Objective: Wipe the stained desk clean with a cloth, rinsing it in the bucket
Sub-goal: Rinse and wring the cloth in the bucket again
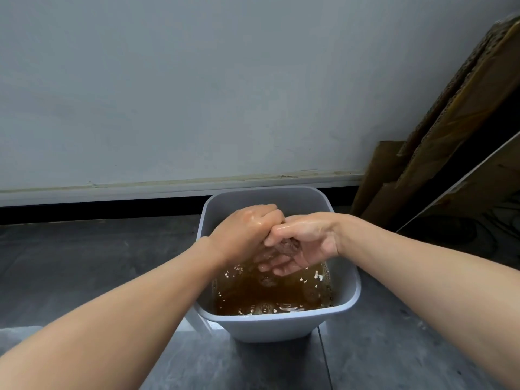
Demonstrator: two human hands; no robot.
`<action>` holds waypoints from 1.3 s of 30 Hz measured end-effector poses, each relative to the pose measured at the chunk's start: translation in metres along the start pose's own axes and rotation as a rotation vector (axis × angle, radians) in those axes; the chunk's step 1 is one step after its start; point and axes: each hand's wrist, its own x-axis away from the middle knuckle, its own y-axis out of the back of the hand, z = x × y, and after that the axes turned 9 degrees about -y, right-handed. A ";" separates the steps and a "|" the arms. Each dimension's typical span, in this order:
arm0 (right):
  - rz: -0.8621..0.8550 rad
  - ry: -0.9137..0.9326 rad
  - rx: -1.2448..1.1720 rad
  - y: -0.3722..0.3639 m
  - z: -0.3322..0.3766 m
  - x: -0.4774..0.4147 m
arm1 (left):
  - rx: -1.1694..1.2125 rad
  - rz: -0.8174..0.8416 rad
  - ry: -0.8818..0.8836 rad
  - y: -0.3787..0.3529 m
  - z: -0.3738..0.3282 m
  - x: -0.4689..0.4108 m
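Pale grey square plastic bucket [281, 323] is set on dark grey tiled floor [84, 263], close to the wall. It is roughly half filled with murky brown water [281, 294], rippled, with bubbles. Left hand [247, 229] and right hand [306, 235] are pressed together over the bucket mouth, both wet. Fingers [270, 212] are curled tight around a small brownish wadded cloth [287, 246], gripped between both hands just above the water. Cloth is bunched; long axis and direction cannot be told.
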 end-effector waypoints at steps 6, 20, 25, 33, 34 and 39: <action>-0.006 -0.093 0.146 -0.009 0.004 -0.004 | -0.087 0.026 -0.059 0.003 0.007 0.006; -0.809 0.061 1.471 -0.021 0.000 -0.011 | 0.067 0.529 0.501 0.004 -0.010 -0.021; -1.009 0.197 1.821 -0.025 -0.011 -0.015 | 0.269 0.621 0.678 0.010 -0.013 -0.026; -1.074 0.360 2.006 -0.014 -0.010 -0.015 | 0.689 0.670 0.977 0.017 -0.023 -0.029; -1.069 0.372 2.024 -0.013 -0.009 -0.014 | 0.754 0.685 1.003 0.018 -0.022 -0.029; -1.151 0.489 2.073 -0.002 -0.011 -0.015 | 1.064 0.713 1.114 0.021 -0.019 -0.027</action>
